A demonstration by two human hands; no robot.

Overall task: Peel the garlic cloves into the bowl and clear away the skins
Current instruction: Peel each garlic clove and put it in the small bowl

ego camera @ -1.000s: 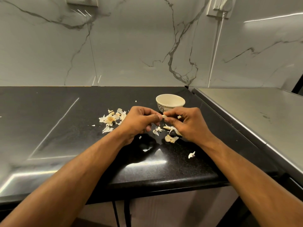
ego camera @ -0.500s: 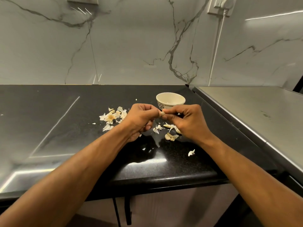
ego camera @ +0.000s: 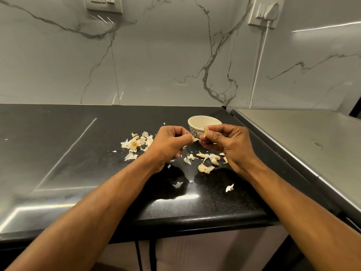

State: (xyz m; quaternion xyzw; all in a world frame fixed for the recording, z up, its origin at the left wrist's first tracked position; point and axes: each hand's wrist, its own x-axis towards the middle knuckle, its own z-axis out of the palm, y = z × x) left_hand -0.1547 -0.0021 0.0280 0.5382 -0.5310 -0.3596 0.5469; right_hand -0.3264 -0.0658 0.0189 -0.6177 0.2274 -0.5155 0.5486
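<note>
Right hand [ego camera: 228,142] now lifts garlic clove [ego camera: 206,132] clear, left hand [ego camera: 170,144] pinching torn skin [ego camera: 195,140]

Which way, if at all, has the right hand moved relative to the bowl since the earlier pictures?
Yes. The right hand has risen toward the bowl; its garlic clove now overlaps the bowl's front wall.

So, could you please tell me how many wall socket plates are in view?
2. One socket plate sits at the top left of the marble wall; the other socket plate is at the top right, with a white plug and cord in it. None looks hidden.
</note>
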